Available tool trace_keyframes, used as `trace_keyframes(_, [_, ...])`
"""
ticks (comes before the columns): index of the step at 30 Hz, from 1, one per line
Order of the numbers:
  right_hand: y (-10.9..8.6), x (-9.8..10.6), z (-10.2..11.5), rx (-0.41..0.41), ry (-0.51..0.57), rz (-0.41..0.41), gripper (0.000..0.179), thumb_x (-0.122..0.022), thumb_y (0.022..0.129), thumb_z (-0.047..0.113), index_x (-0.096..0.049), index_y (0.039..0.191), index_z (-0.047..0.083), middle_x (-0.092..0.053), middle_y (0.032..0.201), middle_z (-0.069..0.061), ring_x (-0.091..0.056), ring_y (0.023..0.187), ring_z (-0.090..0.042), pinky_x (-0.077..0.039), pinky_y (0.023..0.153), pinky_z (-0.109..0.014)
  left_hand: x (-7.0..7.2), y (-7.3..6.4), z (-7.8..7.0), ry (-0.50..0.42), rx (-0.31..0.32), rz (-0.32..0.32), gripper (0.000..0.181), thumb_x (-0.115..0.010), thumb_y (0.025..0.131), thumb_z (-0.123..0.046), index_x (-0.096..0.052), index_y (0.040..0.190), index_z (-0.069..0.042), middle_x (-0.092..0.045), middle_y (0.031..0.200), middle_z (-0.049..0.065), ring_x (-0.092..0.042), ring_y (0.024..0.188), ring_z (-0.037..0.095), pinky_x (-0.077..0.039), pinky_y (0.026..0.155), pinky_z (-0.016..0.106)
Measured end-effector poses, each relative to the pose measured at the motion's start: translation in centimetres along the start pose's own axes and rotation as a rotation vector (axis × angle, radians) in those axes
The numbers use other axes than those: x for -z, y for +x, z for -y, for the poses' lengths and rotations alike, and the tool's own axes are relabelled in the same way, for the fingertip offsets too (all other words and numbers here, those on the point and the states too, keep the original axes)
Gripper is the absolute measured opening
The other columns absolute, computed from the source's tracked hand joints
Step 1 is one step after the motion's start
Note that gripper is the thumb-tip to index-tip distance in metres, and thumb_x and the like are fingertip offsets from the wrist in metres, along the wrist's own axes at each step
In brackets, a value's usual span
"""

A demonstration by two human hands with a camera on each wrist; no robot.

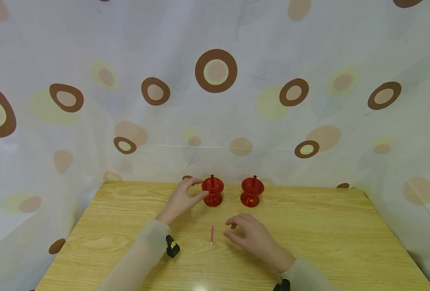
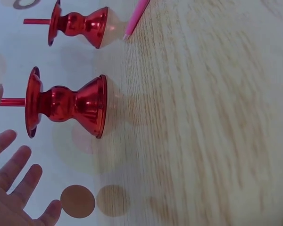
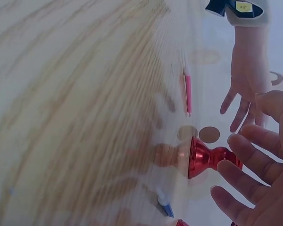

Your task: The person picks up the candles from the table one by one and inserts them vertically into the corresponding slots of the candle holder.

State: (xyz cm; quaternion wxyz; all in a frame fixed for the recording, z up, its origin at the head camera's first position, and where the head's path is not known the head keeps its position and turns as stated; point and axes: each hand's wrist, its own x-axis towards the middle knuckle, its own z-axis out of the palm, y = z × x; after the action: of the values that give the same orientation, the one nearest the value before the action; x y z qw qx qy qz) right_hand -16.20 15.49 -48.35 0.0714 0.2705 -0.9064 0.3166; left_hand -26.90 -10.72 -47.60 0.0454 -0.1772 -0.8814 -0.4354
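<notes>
Two shiny red candle holders, each with a wide dish and an upright post, stand near the table's back edge. My left hand (image 1: 182, 199) is at the left holder (image 1: 213, 199), thumb and fingers spread around its left side; in the left wrist view the thumb is near the post, and contact is unclear. The other holder (image 1: 250, 199) stands to the right. My right hand (image 1: 255, 236) hovers above the table, fingers loosely bent, holding nothing. Left of it lies a slim pink candle-like stick (image 1: 212, 234) with a white tip. A blue, white-ended piece (image 3: 165, 203) shows in the right wrist view.
The wood-grained table (image 1: 320, 230) is backed and flanked by a pale cloth (image 1: 215, 121) with brown and yellow dots. The cloth hangs right behind the holders. Dark wrist cameras (image 1: 172, 246) are strapped over both sleeves.
</notes>
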Motion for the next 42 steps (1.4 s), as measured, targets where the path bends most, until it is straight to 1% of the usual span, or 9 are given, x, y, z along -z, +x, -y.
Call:
trace_keyframes(4, [0.2,-0.2,0.4,-0.015,0.01,0.006,0.021,-0.078,0.096,0.024,-0.074,0.112,0.012,-0.069,0.099,0.004,-0.063,0.094,-0.015,-0.057,0.085,-0.035,-0.1,0.1,0.0,-0.007,-0.001,0.001,0.053,-0.078,0.095,-0.041,-0.065,0.138,-0.012,-0.064,0.139,0.007,-0.055,0.134,0.031,-0.044,0.112,0.053])
trace_keyframes(9, [0.3,-0.5,0.9,-0.048,0.012,0.03,0.02,-0.077,0.097,0.025,-0.074,0.112,0.012,-0.068,0.1,0.005,-0.062,0.096,-0.013,-0.057,0.087,-0.036,-0.3,0.3,0.3,-0.027,-0.001,0.005,0.055,-0.078,0.094,-0.041,-0.065,0.138,-0.01,-0.063,0.139,0.008,-0.055,0.134,0.032,-0.043,0.113,0.054])
trace_keyframes(14, [0.5,-0.8,1.3,-0.059,0.054,0.053,0.02,-0.076,0.098,0.024,-0.074,0.113,0.012,-0.068,0.101,0.006,-0.062,0.097,-0.015,-0.056,0.088,-0.037,-0.6,0.5,0.6,-0.054,0.001,0.004,0.056,-0.079,0.094,-0.04,-0.064,0.139,-0.011,-0.062,0.14,0.008,-0.053,0.135,0.031,-0.042,0.114,0.053])
trace_keyframes(19, [0.7,-1.1,1.5,-0.031,0.074,0.045,0.02,-0.075,0.098,0.025,-0.074,0.113,0.011,-0.069,0.1,0.006,-0.063,0.097,-0.016,-0.056,0.087,-0.037,-0.9,0.8,0.8,-0.07,-0.001,0.014,0.06,-0.08,0.094,-0.039,-0.061,0.143,-0.01,-0.06,0.144,0.01,-0.052,0.137,0.033,-0.042,0.114,0.054])
trace_keyframes(22, [0.8,-1.4,1.5,-0.025,0.065,0.034,0.02,-0.075,0.098,0.024,-0.075,0.113,0.012,-0.07,0.1,0.006,-0.063,0.096,-0.015,-0.056,0.087,-0.036,-1.1,1.0,0.9,-0.076,-0.018,0.019,0.061,-0.08,0.094,-0.036,-0.06,0.144,-0.009,-0.059,0.146,0.011,-0.051,0.138,0.033,-0.041,0.114,0.055])
trace_keyframes(28, [1.4,-2.1,1.3,-0.028,0.074,0.036,0.016,-0.076,0.097,0.019,-0.078,0.111,0.012,-0.073,0.097,0.008,-0.062,0.095,-0.013,-0.055,0.089,-0.037,-1.3,1.3,0.9,-0.1,-0.022,0.035,0.062,-0.081,0.093,-0.035,-0.06,0.145,-0.01,-0.059,0.148,0.008,-0.049,0.142,0.029,-0.038,0.118,0.053])
trace_keyframes(32, [1.8,-2.7,1.1,-0.01,0.079,0.047,0.014,-0.076,0.096,0.015,-0.081,0.109,0.012,-0.075,0.093,0.01,-0.062,0.092,-0.012,-0.053,0.087,-0.035,-1.4,1.4,0.9,-0.107,-0.023,0.039,0.063,-0.082,0.093,-0.034,-0.059,0.146,-0.009,-0.059,0.149,0.009,-0.049,0.142,0.03,-0.038,0.118,0.054])
trace_keyframes(38, [1.8,-3.4,1.0,-0.02,0.054,0.062,0.015,-0.078,0.095,0.018,-0.084,0.108,0.015,-0.078,0.095,0.01,-0.06,0.096,-0.014,-0.05,0.086,-0.037,-1.5,1.5,0.9,-0.117,-0.019,0.042,0.065,-0.081,0.093,-0.034,-0.057,0.148,-0.009,-0.057,0.151,0.009,-0.047,0.144,0.031,-0.037,0.118,0.055])
trace_keyframes(42, [1.8,-3.7,1.2,0.016,0.006,0.044,0.014,-0.081,0.093,0.021,-0.085,0.105,0.016,-0.078,0.094,0.008,-0.062,0.096,-0.018,-0.051,0.087,-0.041,-1.5,1.5,0.9,-0.125,-0.003,0.049,0.065,-0.081,0.093,-0.035,-0.057,0.149,-0.012,-0.056,0.152,0.007,-0.045,0.146,0.03,-0.036,0.119,0.055])
